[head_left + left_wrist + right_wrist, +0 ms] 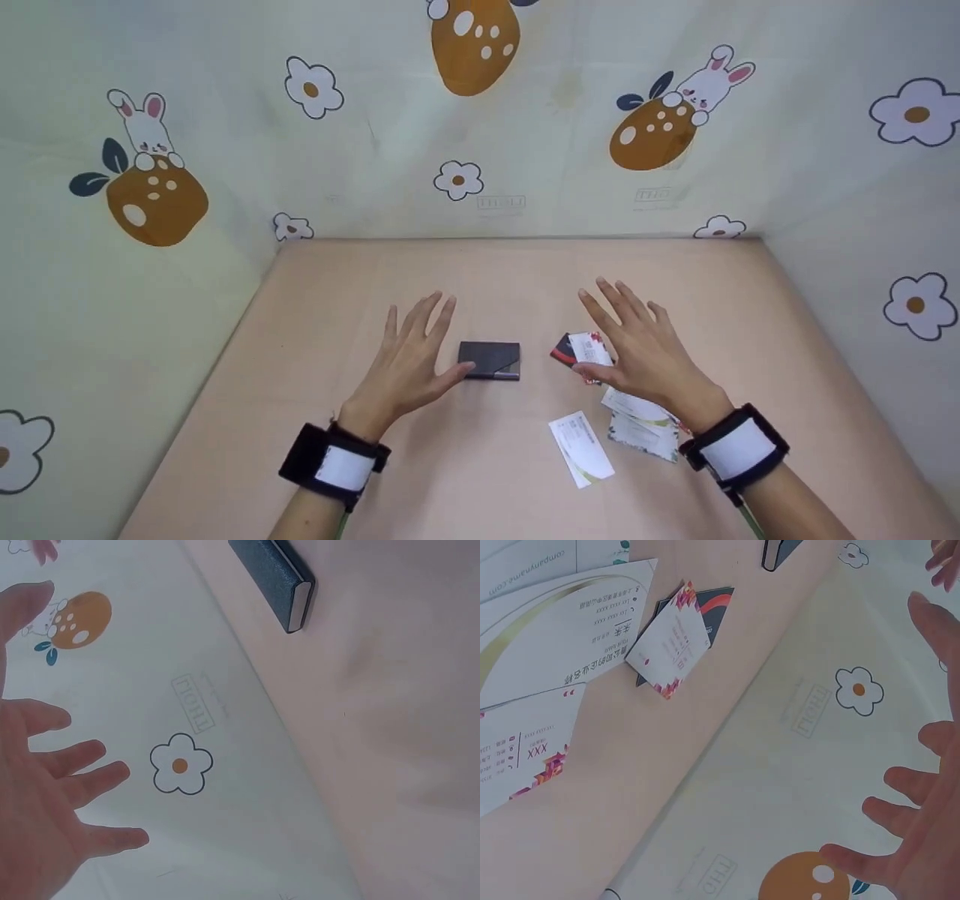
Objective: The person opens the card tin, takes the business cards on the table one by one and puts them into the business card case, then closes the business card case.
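My left hand (409,367) hovers over the table with its fingers spread and holds nothing. Its thumb overlaps the left edge of a dark card case (489,358) in the head view; in the left wrist view the case (274,581) stands apart from the hand. On the other side my right hand (646,356), also spread and holding nothing, hangs above several business cards. A white card with red corners (589,348) lies over a black and red card (562,351). Nearer are overlapping white cards (643,437), partly hidden by the right hand, and a separate white card (580,450).
The pinkish tabletop (337,300) meets a pale wall covering (375,150) printed with flowers and rabbits at the back and both sides. Each wrist wears a black strap, the left strap (334,465) and the right strap (735,454).
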`<state>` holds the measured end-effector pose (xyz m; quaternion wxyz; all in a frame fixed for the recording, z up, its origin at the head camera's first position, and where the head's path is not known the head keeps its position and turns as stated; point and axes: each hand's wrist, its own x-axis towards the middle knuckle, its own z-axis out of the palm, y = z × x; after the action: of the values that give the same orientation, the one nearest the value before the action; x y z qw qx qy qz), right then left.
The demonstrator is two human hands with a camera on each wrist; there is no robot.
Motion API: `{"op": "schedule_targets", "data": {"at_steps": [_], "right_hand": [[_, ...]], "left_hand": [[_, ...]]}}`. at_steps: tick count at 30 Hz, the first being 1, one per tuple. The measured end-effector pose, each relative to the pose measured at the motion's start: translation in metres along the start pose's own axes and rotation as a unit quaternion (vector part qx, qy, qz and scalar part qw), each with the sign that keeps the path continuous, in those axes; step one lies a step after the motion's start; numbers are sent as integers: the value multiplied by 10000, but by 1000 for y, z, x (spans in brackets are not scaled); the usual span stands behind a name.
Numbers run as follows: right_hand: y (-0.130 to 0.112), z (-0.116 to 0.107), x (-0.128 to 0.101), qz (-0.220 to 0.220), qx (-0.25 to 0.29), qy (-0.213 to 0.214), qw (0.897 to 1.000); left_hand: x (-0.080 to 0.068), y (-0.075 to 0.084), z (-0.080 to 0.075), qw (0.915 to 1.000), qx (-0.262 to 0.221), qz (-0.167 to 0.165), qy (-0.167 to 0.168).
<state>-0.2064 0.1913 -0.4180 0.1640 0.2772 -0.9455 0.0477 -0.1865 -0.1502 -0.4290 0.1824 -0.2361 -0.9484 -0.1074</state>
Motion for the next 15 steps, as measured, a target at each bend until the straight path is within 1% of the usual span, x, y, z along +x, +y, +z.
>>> {"op": "schedule_targets", "data": {"at_steps": [5,8,11,15], "right_hand": [[-7,6,4,-10,29,-70,10000],[-11,9,7,27,124,-152,9998],[-16,12,11,3,186,-131,9997],[-23,18,14,-82,309,-129,9994]], "left_hand": [[-1,2,6,9999,-35,113,-59],[1,4,9,9997,-5,213,-71],[3,6,12,9995,8,289,-98],[4,6,17,9994,-2,302,-184]]}}
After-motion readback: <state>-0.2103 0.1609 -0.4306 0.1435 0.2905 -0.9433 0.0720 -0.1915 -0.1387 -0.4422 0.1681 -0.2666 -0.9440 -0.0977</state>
